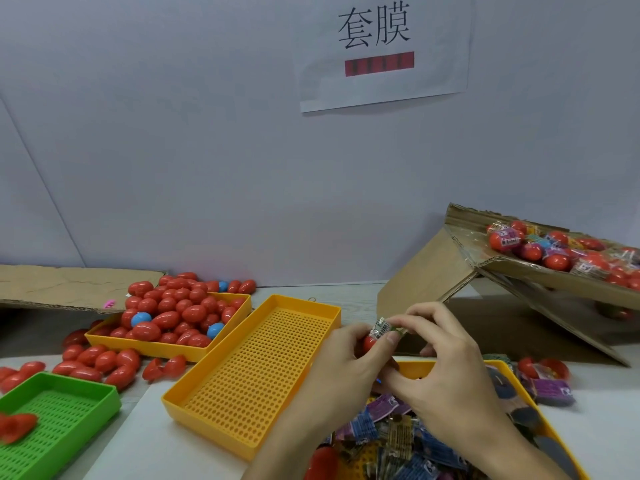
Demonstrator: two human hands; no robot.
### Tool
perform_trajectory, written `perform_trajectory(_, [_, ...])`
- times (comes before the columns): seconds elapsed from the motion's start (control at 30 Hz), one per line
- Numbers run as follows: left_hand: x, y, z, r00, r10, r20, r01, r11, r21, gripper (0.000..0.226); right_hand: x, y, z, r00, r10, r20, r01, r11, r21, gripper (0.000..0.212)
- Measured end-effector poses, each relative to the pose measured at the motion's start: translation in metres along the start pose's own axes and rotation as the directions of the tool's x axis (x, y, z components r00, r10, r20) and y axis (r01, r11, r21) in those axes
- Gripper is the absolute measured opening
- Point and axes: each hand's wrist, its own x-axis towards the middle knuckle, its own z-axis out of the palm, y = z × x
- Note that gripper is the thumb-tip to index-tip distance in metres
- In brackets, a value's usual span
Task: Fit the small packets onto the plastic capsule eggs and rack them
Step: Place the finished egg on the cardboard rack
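Note:
My left hand (341, 372) grips a red capsule egg (369, 342) between thumb and fingers. My right hand (441, 368) pinches a small clear packet (382, 328) that sits over the egg's top end. Both hands hover above a yellow tray (550, 424) full of several loose purple, blue and gold packets (398, 431). An empty perforated yellow rack tray (256, 368) lies just left of my hands. A heap of bare red eggs, with a few blue ones, fills another yellow tray (173, 317) at the left.
A green perforated tray (55, 420) sits at the lower left with a red piece in it. Loose red eggs (100, 363) lie around it. At the right, a tilted cardboard box (519, 268) holds several wrapped eggs. A flat cardboard sheet (69, 285) lies at the back left.

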Motion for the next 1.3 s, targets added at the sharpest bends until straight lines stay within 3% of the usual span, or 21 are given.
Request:
perform_trajectory(0.13, [0.000, 0.000, -0.001, 0.999, 0.016, 0.029, -0.014, 0.999, -0.044, 0.019, 0.001, 0.002, -0.001, 1.000, 0.012, -0.008, -0.012, 1.000, 0.008, 0.047])
perform_trajectory(0.5, [-0.001, 0.002, 0.005, 0.999, 0.039, -0.018, -0.042, 0.977, -0.210, 0.032, 0.002, 0.002, -0.003, 0.999, 0.027, -0.033, -0.027, 1.000, 0.000, 0.042])
perform_trajectory(0.7, [0.001, -0.001, 0.008, 0.997, 0.070, -0.014, -0.072, 0.981, -0.180, 0.030, 0.002, 0.002, -0.002, 0.998, 0.029, -0.062, -0.029, 1.000, 0.000, 0.042])
perform_trajectory(1.03, [0.000, -0.003, 0.011, 0.981, 0.137, -0.138, -0.123, 0.987, 0.107, 0.012, 0.003, 0.004, -0.002, 1.000, 0.004, -0.029, -0.006, 0.998, -0.061, 0.048])
perform_trajectory(1.13, [-0.001, -0.002, 0.012, 0.982, 0.122, -0.147, -0.114, 0.992, 0.063, 0.010, 0.003, 0.006, -0.002, 1.000, 0.003, -0.010, -0.004, 0.992, -0.125, 0.051])
perform_trajectory(1.23, [-0.002, 0.001, 0.010, 0.983, 0.113, -0.147, -0.113, 0.994, 0.011, 0.028, 0.003, 0.007, -0.002, 1.000, 0.009, -0.002, -0.009, 0.988, -0.156, 0.055])
perform_trajectory(1.3, [-0.002, 0.003, 0.009, 0.982, 0.110, -0.151, -0.115, 0.993, -0.023, 0.029, 0.003, 0.007, -0.001, 1.000, 0.010, 0.007, -0.009, 0.987, -0.160, 0.056])
